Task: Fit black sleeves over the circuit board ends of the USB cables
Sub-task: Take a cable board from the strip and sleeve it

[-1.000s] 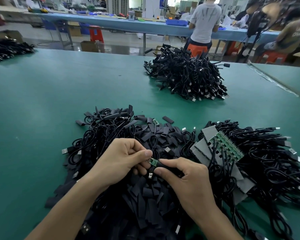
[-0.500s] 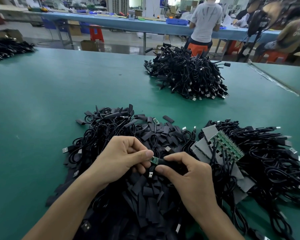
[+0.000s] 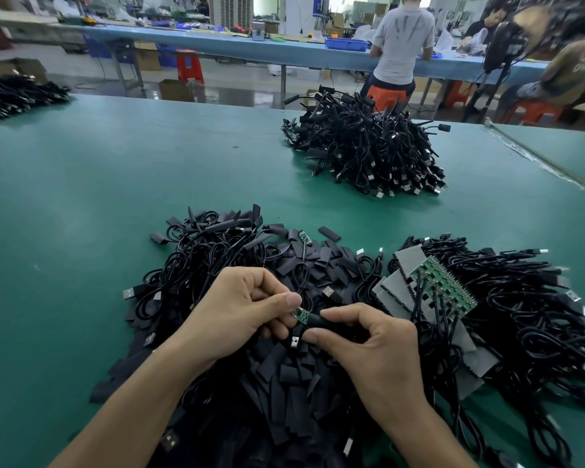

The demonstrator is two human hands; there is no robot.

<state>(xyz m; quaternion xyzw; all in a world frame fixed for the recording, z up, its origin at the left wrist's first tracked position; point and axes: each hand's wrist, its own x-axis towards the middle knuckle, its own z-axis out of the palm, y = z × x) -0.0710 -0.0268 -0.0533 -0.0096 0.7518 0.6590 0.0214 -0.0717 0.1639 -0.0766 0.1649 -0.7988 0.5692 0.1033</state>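
Head view
Left hand (image 3: 240, 312): curled, thumb and fingers pinching the small green circuit board (image 3: 301, 314) at the cable's end.
Right hand (image 3: 368, 349): thumb and forefinger pinching the black sleeve (image 3: 321, 321), which meets the board's 4 o'clock edge; most of the board shows bare.
Loose sleeves (image 3: 284, 383): heaped under both hands, mixed with coiled cables.
Board panel (image 3: 446, 285): at 2 o'clock from the hands, lying on a cable heap (image 3: 520, 315).
Far cable pile (image 3: 368, 153): at 12 o'clock, well apart on the green tabletop (image 3: 81, 214).
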